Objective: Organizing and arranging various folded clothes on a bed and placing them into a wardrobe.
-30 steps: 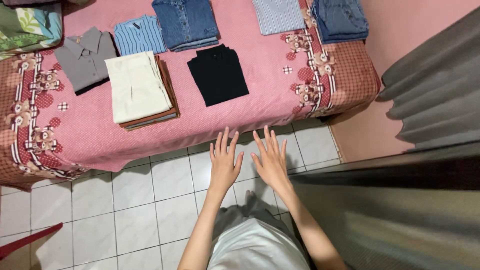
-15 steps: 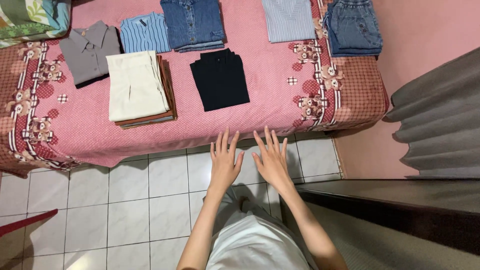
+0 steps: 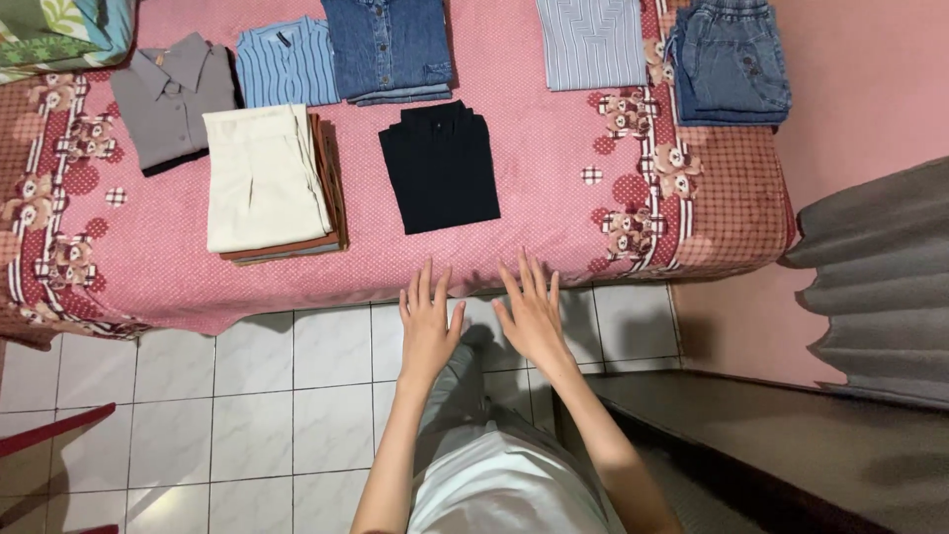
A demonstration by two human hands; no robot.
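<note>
My left hand [image 3: 427, 321] and my right hand [image 3: 530, 314] are held out side by side, palms down, fingers spread, holding nothing. They hover over the white tiled floor [image 3: 257, 396] at the near edge of a bed with a pink patterned cover [image 3: 148, 267]. Closest to them, just beyond the fingertips, lies a folded black shirt [image 3: 440, 168]. Left of it is a stack of folded clothes with a cream piece on top [image 3: 262, 178].
Further back lie a folded grey shirt [image 3: 173, 99], a blue striped shirt [image 3: 287, 64], a denim shirt [image 3: 390, 44], a pale striped shirt [image 3: 591, 42] and folded jeans [image 3: 732, 64]. A grey curtain [image 3: 875, 277] hangs at right by a pink wall [image 3: 860, 79].
The view has shifted nearer the bed, the curtain sliding off to the right. Both hands have edged forward toward the bed's edge, still spread and empty.
</note>
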